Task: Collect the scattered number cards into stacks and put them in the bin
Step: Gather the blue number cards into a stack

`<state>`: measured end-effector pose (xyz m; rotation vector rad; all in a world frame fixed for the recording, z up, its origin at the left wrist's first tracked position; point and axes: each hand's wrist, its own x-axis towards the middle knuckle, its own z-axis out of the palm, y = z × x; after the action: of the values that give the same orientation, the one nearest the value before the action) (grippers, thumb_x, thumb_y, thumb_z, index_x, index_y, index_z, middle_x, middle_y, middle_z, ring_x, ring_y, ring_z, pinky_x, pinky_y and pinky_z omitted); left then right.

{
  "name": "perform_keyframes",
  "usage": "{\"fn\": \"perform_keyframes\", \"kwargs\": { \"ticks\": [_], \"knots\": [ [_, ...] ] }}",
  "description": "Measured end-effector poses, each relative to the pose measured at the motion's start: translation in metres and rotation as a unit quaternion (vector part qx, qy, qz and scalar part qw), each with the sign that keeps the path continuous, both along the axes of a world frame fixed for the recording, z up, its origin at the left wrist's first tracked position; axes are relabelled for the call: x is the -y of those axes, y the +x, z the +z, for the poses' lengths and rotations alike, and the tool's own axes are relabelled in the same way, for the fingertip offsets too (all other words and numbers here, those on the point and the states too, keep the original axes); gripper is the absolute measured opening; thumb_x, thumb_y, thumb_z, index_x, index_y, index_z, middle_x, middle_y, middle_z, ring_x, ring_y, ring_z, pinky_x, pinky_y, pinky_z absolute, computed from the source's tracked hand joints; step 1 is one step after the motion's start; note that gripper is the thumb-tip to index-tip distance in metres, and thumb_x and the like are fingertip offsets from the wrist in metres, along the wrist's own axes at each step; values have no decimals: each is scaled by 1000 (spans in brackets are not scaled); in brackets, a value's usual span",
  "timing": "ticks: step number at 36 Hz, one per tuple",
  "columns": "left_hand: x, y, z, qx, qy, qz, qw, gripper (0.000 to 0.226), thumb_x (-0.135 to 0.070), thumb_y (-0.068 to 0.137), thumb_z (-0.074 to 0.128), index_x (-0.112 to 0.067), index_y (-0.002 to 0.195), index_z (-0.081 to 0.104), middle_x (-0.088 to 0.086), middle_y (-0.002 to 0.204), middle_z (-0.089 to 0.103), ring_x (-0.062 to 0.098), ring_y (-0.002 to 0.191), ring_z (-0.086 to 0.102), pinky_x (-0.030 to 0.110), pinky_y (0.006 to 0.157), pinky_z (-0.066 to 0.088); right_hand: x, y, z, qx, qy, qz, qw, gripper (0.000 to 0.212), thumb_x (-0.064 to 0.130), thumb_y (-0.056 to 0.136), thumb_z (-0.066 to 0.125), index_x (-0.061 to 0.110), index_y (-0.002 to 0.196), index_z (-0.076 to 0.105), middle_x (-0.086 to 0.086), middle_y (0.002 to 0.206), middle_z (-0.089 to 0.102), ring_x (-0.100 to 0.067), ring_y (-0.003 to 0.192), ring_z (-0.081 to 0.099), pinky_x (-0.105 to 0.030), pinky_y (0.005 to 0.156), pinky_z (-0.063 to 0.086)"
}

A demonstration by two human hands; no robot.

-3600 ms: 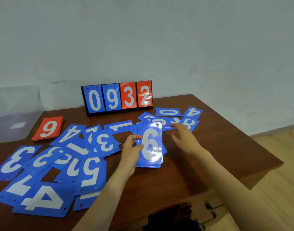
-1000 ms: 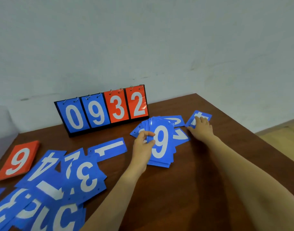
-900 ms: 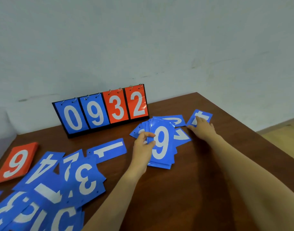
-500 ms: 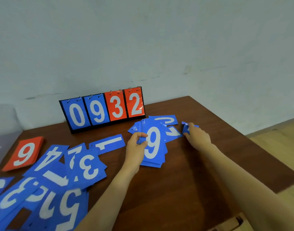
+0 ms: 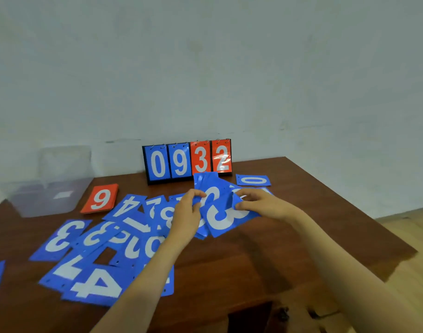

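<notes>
My left hand [image 5: 187, 213] grips a fanned stack of blue number cards [image 5: 207, 182] above the table's middle. My right hand [image 5: 261, 204] pinches a blue card [image 5: 226, 218] showing a white 3 and holds it tilted over the front of that stack. Several blue cards [image 5: 90, 280] lie scattered and overlapping at the left. A single blue 0 card [image 5: 253, 180] lies flat at the back right. A red 9 card stack [image 5: 100, 198] sits near the clear plastic bin [image 5: 49, 188] at the far left.
A standing scoreboard [image 5: 187, 161] reading 0932 is at the back against the wall. The brown wooden table [image 5: 289, 248] ends at a corner on the right, with wood floor [image 5: 412, 236] beyond.
My right hand came back from the far right with a blue 3 card and now holds it over the stack, covering the 9. The view shifted left, showing the bin again.
</notes>
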<state>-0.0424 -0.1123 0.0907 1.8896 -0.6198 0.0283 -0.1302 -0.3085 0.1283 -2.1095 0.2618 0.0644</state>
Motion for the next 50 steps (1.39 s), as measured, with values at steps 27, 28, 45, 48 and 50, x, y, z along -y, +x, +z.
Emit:
{"fn": "perform_keyframes", "kwargs": {
  "ticks": [27,28,45,48,50],
  "knots": [
    [-30,-5,-8,-105,-64,-19,992,17,-4,89,58,-17,101,57,-20,96,52,-3,64,44,7,54,42,-50,32,0,176,-210,-74,959,14,11,84,65,16,97,63,4,93,58,-10,82,55,-8,62,38],
    [-26,-4,-10,-108,-63,-23,992,17,-4,89,57,-17,100,57,-20,95,52,-4,62,43,7,53,41,-48,34,-2,179,-206,-82,959,14,11,84,66,15,97,63,4,92,58,-9,80,54,-8,62,39],
    [45,35,-36,-143,-53,-39,988,29,5,90,51,-24,89,56,-14,111,55,-17,66,54,19,61,47,76,77,-85,2,-273,-201,941,49,28,90,58,4,129,44,-14,134,47,-29,124,43,-36,99,38],
    [54,42,-41,-149,-55,-32,987,28,4,90,51,-24,90,56,-22,103,54,-11,60,50,12,57,43,98,87,-94,-49,-295,-191,935,65,37,90,58,0,137,35,-18,140,41,-33,130,36,-37,105,31],
    [62,48,-47,-158,-60,-23,985,28,4,90,52,-23,90,57,-21,98,54,-4,63,44,22,62,45,111,97,-98,-61,-278,-186,940,73,42,88,59,3,142,30,-15,146,35,-31,135,30,-38,109,27]
  ]
}}
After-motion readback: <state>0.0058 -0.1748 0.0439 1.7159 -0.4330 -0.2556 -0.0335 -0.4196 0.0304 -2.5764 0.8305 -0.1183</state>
